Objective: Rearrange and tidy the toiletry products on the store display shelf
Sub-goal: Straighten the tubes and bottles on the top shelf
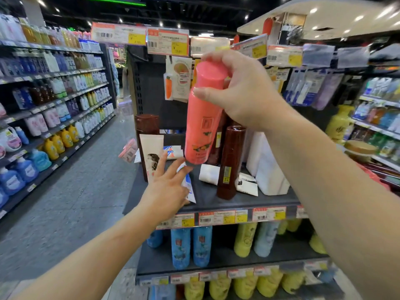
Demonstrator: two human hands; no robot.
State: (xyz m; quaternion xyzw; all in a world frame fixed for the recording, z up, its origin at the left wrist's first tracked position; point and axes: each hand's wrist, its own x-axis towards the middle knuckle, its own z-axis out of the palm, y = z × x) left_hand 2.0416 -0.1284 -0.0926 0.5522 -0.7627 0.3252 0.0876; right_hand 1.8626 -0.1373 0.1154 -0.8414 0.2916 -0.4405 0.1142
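My right hand [242, 89] grips the top of a tall pink bottle [202, 120] and holds it upright just above the dark display shelf [249, 201]. My left hand [167, 187] reaches in below it with fingers spread, fingertips close to the bottle's base and over a flat white-and-blue packet [190, 188]. On the shelf stand a dark brown bottle [230, 163], another brown bottle [147, 124] at the back left, a cream tube [151, 150] and white packs [267, 165]. Small white sachets [246, 185] lie flat.
Price tags [223, 217] line the shelf edge. Below stand blue bottles [190, 245] and yellow bottles [244, 239]. Hanging packets [178, 79] and tags sit above. An aisle floor [71, 191] runs left, beside long shelves of detergent bottles [58, 144].
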